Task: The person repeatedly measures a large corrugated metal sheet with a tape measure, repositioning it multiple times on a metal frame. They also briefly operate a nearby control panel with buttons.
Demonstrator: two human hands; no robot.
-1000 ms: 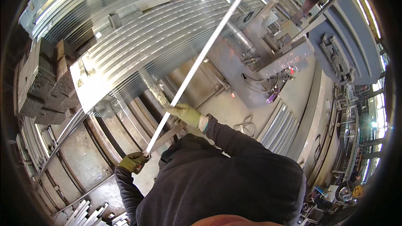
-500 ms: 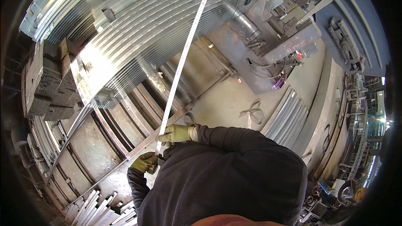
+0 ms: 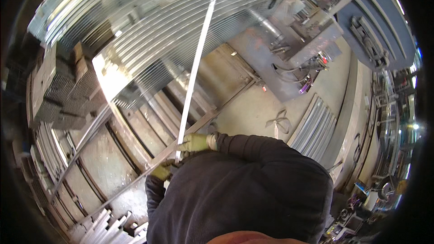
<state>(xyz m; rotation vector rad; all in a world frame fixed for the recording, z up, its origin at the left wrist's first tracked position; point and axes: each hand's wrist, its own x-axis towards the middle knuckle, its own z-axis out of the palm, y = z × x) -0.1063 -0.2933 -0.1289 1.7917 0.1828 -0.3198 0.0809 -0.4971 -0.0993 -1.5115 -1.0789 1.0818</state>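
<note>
The long white blade of a tape measure (image 3: pixel 197 63) runs from my hands up and slightly right, its far end over a stack of shiny metal tubes (image 3: pixel 167 40). In a green work glove, my right hand (image 3: pixel 195 143) is closed around the blade close to my body. Lower and to the left, my left hand (image 3: pixel 161 171), gloved as well, is curled at the near end of the tape measure. The tape's case is mostly hidden by that hand and my dark sleeve, and the area is somewhat blurred.
Bundled square tubes (image 3: pixel 58 90) are stacked at the left. Steel beams (image 3: pixel 208 116) cross the floor ahead of me. A dark steel plate (image 3: pixel 257 56) lies beyond, beside hoses and a machine. More tubes (image 3: pixel 314 126) rest at right; short metal pieces (image 3: pixel 108 228) lie lower left.
The tape blade's far end has shifted left against the tubes and slightly closer. The whole view has turned a little, and my left hand has come closer to my right.
</note>
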